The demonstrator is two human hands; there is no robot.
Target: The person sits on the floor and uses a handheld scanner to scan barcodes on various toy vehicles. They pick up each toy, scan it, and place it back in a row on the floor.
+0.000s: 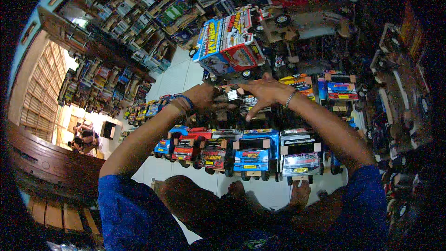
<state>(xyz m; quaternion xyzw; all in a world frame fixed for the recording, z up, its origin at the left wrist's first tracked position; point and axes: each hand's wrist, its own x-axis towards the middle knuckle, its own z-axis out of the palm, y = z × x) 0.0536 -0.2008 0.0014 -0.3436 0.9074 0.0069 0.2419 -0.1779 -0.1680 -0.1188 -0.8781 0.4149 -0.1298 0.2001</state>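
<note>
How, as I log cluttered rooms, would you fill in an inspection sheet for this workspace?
Surface: pale tiled floor, partly covered.
Job's things: toy truck with white lettering, near the hands; blue toy truck and silver toy truck side by side in the row nearest the person.
Clutter: large boxy toy truck beyond the hands; many more vehicles packed at upper left.
Grippers: left hand and right hand, bare, close together among the trucks; grip unclear.
Cables: nothing seen.
Surroundings: brown wooden furniture at left; right side dim and grainy.
</note>
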